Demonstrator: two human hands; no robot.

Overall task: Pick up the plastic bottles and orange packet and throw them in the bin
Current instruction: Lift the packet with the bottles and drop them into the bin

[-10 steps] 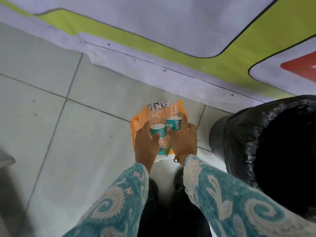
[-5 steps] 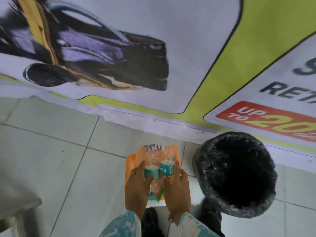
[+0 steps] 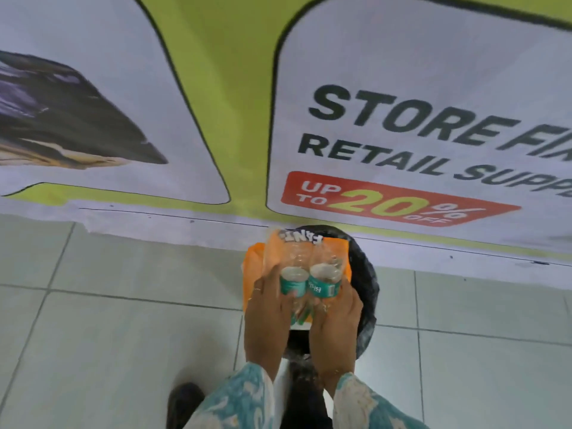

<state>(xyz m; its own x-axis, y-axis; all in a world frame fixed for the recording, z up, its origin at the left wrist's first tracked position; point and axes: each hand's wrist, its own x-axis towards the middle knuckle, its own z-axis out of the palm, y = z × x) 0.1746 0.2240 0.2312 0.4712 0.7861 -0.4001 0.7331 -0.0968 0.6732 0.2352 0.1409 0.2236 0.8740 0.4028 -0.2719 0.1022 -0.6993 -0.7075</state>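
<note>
Two clear plastic bottles with teal labels, one on the left (image 3: pixel 294 281) and one on the right (image 3: pixel 325 283), lie side by side on top of an orange packet (image 3: pixel 257 267). My left hand (image 3: pixel 267 317) grips the left bottle and the packet's left side. My right hand (image 3: pixel 335 323) grips the right bottle and the packet's right side. The whole bundle hangs directly over the black-lined bin (image 3: pixel 366 292), which is mostly hidden beneath it.
A large printed banner (image 3: pixel 402 134) covers the wall straight ahead, just behind the bin. Pale floor tiles (image 3: pixel 123 305) spread to the left and right. My dark shoe (image 3: pixel 184 400) shows at the bottom.
The bundle held in both hands has shifted right, from beside the bin to above its opening. The view has tilted up toward the banner.
</note>
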